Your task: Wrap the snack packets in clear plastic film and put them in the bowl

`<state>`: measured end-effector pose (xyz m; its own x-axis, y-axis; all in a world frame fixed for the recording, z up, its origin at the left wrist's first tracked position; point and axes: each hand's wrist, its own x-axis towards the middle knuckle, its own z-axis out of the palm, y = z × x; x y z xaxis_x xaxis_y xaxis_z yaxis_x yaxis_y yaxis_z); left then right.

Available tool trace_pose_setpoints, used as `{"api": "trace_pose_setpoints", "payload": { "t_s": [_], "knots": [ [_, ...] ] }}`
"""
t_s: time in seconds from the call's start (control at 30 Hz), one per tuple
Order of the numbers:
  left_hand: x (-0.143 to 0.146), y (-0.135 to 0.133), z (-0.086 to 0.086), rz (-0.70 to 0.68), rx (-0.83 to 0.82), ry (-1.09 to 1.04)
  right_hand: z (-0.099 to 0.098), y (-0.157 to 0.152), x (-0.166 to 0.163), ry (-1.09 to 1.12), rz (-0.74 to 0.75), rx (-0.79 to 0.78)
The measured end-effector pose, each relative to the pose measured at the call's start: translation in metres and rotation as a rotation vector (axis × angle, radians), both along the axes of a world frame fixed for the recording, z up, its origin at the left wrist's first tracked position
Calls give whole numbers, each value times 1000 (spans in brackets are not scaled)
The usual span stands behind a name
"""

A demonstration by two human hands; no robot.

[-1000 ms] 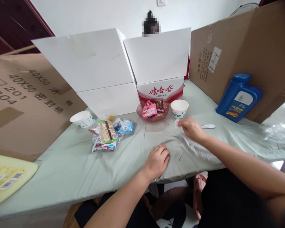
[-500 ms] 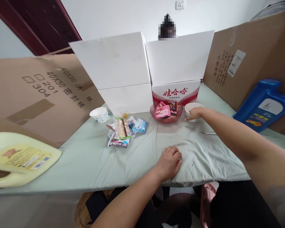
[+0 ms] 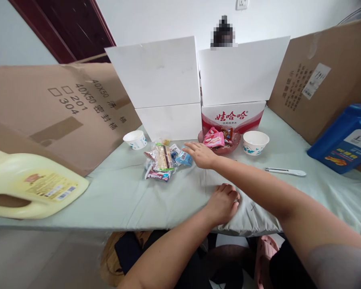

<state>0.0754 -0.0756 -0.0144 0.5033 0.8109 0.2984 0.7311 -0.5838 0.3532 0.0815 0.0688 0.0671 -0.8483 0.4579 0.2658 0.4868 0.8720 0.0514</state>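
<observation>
My right hand (image 3: pixel 200 154) reaches across to the left with its fingers stretched out and nothing held. Its fingertips are beside a small blue snack packet (image 3: pixel 185 157); whether they touch it I cannot tell. That packet lies at the right edge of a heap of wrapped snacks, with a clear-wrapped wafer bar (image 3: pixel 165 157) on top and a purple-and-white packet (image 3: pixel 158 176) in front. On the cloth near the front edge rests my left hand (image 3: pixel 224 204), its fingers curled in and no object showing. A pink glass bowl (image 3: pixel 221 151) behind my right hand holds pink packets (image 3: pixel 214 139) and a brown one.
Paper cups stand on the left (image 3: pixel 135 140) and right (image 3: pixel 255 143). A white utility knife (image 3: pixel 285 171) lies at right. White boxes (image 3: pixel 171 122) line the back; a yellow jug (image 3: pixel 57 188) and a blue bottle (image 3: pixel 343 140) flank the table. A person's head shows behind.
My right hand has let go of the right paper cup and moved left to the snack heap, its fingers now extended. My left hand stays on the cloth. The view has shifted slightly.
</observation>
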Motion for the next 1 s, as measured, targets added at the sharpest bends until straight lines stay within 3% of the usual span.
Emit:
{"api": "trace_pose_setpoints", "payload": {
  "t_s": [0.13, 0.3, 0.4, 0.5, 0.6, 0.67, 0.77, 0.83, 0.9, 1.0],
  "knots": [
    [-1, 4, -6, -2, 16, -67, -11, 9, -40, -128, -16, -38],
    [-4, 4, -6, -9, -9, -48, -6, 15, -36, -222, -89, -68],
    [-4, 3, -2, -12, -20, -22, -1, 7, -11, -212, -99, -33],
    [-4, 3, 1, -15, -4, -5, -3, -11, 24, -147, -11, 9],
    [-2, 0, 2, -40, 47, 15, -12, -35, 63, -143, 33, -76],
    [-1, -5, 2, -140, 109, 23, -19, -50, 90, -156, 13, -104],
    [-1, -16, 2, -303, 292, -7, -32, -67, 129, -86, -13, -17],
    [-2, -20, 2, -228, 444, -70, -41, -78, 152, -18, -30, 17],
    [-3, -19, 2, -38, 522, -129, -47, -90, 171, 40, -43, -20],
    [-4, -10, 2, 74, 442, -122, -45, -105, 191, 137, 15, -128]
  ]
}}
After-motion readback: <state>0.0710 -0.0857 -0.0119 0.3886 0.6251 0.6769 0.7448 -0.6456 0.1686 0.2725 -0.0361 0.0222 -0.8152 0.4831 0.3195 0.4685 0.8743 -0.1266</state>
